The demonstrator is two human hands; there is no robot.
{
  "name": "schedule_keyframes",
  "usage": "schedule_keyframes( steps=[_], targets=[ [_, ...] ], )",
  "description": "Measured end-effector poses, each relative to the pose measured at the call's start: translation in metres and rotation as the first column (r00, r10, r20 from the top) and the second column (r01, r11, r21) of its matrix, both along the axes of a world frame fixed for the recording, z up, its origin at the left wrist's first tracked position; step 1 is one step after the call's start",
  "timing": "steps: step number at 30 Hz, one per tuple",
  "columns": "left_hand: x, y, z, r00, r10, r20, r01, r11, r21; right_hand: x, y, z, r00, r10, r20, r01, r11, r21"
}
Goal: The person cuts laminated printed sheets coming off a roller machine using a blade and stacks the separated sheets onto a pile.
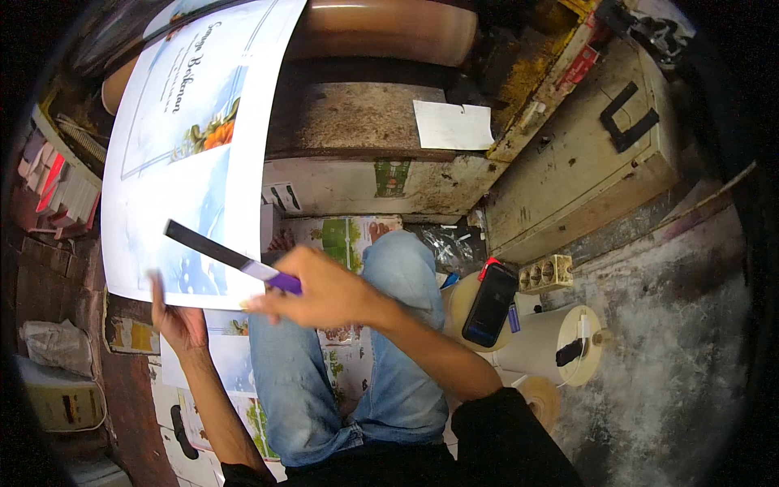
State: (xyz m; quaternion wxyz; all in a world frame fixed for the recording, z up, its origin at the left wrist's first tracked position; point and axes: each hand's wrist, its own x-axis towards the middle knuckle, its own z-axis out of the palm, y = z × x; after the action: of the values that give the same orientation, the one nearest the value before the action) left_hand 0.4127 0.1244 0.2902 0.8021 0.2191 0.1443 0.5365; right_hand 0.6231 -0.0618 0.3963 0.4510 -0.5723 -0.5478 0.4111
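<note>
A large glossy printed sheet (187, 187), white with blue and orange floral artwork, hangs down from a roller at the upper left. At its lower edge is my left hand (182, 326), palm up, with a blurred thumb over the face and the other fingers hidden behind the paper. My right hand (329, 288) is closed around a cutter knife (223, 253) with a purple handle and a long dark blade-like part. The knife lies slantwise in front of the sheet, and my right fingertips are close to the sheet's lower right corner.
A brown roller (381, 31) spans the machine at the top, above a stained ledge with a white paper (454, 125). Right of my knees are a phone (491, 304), a power strip (545, 274) and film rolls (540, 345). A metal cabinet (584, 154) stands at far right.
</note>
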Motion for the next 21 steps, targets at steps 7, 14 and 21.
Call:
schedule_keyframes(
  steps=[7,14,21],
  targets=[
    [-0.015,-0.017,-0.002,0.889,0.098,-0.446,-0.107,0.994,0.005,0.040,-0.168,-0.018,0.571,-0.592,0.569,0.573,0.783,0.241],
    [-0.050,-0.051,0.004,0.869,0.082,-0.488,-0.093,0.996,0.001,0.067,-0.295,-0.082,0.425,-0.443,0.790,0.677,0.734,0.047],
    [-0.079,-0.080,0.020,0.792,0.125,-0.598,-0.093,0.992,0.085,0.069,-0.295,-0.100,0.507,-0.346,0.790,0.583,0.812,-0.019]
  ],
)
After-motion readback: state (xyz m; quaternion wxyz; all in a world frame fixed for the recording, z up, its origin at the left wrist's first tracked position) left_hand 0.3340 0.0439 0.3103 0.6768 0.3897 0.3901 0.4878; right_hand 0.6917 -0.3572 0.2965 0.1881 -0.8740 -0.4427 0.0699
